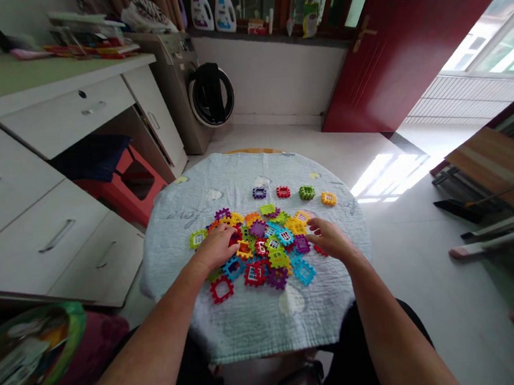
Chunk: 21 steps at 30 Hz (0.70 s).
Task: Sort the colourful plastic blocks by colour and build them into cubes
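Note:
A heap of several coloured plastic interlocking square tiles (267, 246) lies on a small round table covered by a pale blue cloth (252, 321). My left hand (219, 245) rests on the left side of the heap, fingers curled down over a red tile. My right hand (330, 237) hovers at the heap's right side, fingers bent and pointing left, touching the tiles. Behind the heap, a purple tile (259, 193), a red tile (283, 191), a green tile (306, 193) and an orange tile (328, 198) sit apart in a row.
White drawers and a desk (55, 195) stand at the left, with a red stool (123, 188) beneath. A washing machine (192, 95) is at the back, a dark red door (406, 36) to the right. A bag (21, 358) lies at the lower left.

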### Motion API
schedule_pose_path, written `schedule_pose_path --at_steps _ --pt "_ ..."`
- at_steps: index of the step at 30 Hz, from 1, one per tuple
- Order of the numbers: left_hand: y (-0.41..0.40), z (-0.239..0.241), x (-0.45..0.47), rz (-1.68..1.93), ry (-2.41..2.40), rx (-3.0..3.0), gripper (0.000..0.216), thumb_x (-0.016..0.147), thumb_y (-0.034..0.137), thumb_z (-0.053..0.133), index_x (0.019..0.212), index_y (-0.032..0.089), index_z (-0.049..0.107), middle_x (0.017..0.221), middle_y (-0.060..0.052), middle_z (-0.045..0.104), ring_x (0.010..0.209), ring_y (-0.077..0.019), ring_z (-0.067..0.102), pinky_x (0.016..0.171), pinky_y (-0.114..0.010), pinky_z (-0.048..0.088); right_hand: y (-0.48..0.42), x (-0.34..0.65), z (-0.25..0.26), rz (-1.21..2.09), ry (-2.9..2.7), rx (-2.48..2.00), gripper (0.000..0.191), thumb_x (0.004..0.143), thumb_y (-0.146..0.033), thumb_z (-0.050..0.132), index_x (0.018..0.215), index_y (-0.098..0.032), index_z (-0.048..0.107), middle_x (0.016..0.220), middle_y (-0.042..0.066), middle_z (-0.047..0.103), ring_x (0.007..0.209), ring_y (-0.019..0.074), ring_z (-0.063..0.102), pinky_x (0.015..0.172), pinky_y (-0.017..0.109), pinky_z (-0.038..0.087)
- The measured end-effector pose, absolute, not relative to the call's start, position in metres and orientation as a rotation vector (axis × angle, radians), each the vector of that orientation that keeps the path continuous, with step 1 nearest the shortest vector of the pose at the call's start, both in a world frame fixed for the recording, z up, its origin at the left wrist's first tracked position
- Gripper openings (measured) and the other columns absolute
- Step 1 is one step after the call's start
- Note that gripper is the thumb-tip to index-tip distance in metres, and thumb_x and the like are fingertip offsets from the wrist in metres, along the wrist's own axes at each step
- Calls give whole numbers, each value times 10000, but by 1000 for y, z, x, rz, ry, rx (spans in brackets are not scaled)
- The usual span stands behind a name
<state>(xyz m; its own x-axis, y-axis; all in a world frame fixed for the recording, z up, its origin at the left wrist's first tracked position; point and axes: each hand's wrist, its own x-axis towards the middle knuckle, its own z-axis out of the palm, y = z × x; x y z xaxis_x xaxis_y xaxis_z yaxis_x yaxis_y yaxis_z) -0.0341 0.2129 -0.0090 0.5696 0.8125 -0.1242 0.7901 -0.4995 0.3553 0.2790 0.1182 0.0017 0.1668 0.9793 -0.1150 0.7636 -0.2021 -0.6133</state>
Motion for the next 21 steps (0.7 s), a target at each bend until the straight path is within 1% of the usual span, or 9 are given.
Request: schedule_pose_path --at_steps 3,7,9,12,15,18,21 --pt "213 -8 -34 39 1302 2423 351 799 291 554 1107 131 610 1084 -131 575 1019 -242 571 943 -355 434 122 264 -5 681 -1802 -2100 301 782 -205 593 1080 -168 598 1005 82 665 826 173 613 731 285 452" --pt "215 -10 -32 65 1295 2436 361 790 323 570 1094 133 612 1102 -130 560 1026 -245 559 946 -355 432 133 247 -6 632 -1964 -2083 311 784 -144 554 1092 -146 602 1011 99 651 906 193 598 801 292 429" --pt "215 -11 -31 77 1288 2446 376 789 333 573 1107 136 607 1115 -127 555 1045 -246 549 960 -355 424 136 241 -6 578 -2085 -2011 352 758 -146 584 1109 -160 604 1063 103 623 978 209 569 855 308 414" --pt "216 -11 -31 71 1290 2463 387 794 328 565 1131 140 597 1139 -125 554 1072 -248 538 985 -357 408 139 237 -9 487 -2246 -1894 457 734 -178 621 1189 -178 580 1187 115 567 1075 235 514 941 352 375" --pt "217 -11 -30 73 1302 2459 380 794 316 559 1133 149 594 1160 -118 557 1077 -247 537 1001 -364 399 144 236 -17 445 -2326 -1817 516 750 -131 568 1263 -176 537 1291 117 529 1113 236 494 986 373 337" --pt "217 -10 -31 94 1286 2453 382 791 315 556 1133 150 596 1159 -117 563 1078 -248 539 1004 -368 400 150 236 -25 474 -2349 -1806 555 707 -89 577 1248 -212 552 1248 89 568 1058 232 520 963 371 352" --pt "217 -12 -32 125 1267 2450 377 786 320 556 1126 163 603 1147 -113 571 1072 -247 546 997 -369 409 154 239 -25 467 -2295 -1788 526 689 -140 617 1205 -228 575 1167 78 586 1038 232 516 961 375 352"
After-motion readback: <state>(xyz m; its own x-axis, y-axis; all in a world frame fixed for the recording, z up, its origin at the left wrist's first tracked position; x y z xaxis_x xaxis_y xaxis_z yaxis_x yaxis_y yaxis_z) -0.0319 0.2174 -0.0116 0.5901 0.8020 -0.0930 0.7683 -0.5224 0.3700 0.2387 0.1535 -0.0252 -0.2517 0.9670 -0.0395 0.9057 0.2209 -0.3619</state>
